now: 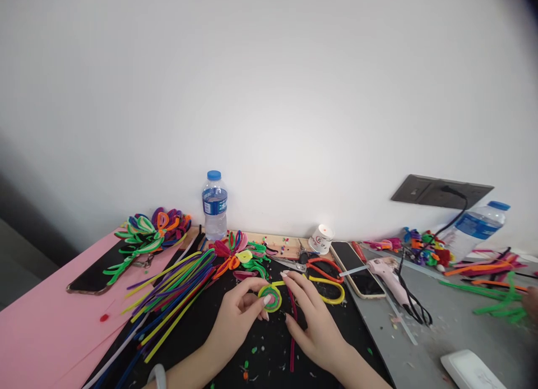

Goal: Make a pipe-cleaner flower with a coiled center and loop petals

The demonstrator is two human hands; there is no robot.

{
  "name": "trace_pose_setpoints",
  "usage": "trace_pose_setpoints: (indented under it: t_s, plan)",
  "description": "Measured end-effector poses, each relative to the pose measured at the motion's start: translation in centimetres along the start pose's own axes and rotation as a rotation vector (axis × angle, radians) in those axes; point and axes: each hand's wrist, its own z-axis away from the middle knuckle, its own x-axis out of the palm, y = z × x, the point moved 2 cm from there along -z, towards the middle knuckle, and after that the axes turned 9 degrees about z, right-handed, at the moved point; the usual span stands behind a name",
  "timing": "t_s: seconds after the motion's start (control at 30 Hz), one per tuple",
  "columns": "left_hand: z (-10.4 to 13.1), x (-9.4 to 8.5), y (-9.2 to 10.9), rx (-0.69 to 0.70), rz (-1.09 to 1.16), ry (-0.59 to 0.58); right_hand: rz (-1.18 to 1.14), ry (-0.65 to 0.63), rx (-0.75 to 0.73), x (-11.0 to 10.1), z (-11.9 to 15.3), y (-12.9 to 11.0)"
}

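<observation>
Between the thumb and fingers of my left hand is a flat coiled disc of fuzzy stems, pink in the centre, then green, with a yellow outer ring. A short yellow end sticks out from its top right. My right hand is just right of the disc, thumb and fingers apart, its fingertips near the yellow end. Under its fingers a dark red stem lies on the black mat. Scissors with orange and yellow handles lie behind my right hand.
Loose coloured stems lie left, beside a phone. Behind are a bottle, stem flowers and a paper cup. Right are another phone, a pink glue gun and a white device. Another person's hand shows far right.
</observation>
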Motion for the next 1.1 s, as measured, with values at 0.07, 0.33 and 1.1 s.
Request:
trace_pose_setpoints:
  t_s: [0.07, 0.33, 1.1]
  plan:
    - [-0.06, -0.01, -0.01, 0.001, -0.004, 0.008, -0.009, -0.013, 0.001, 0.04, 0.01, 0.10]
    - [-0.18, -0.08, 0.17, 0.019, -0.032, 0.042, -0.079, -0.045, 0.031, -0.06, 0.27, -0.15]
    - [-0.40, -0.14, 0.38, 0.043, -0.028, 0.121, -0.174, -0.109, 0.052, 0.26, 0.63, -0.26]
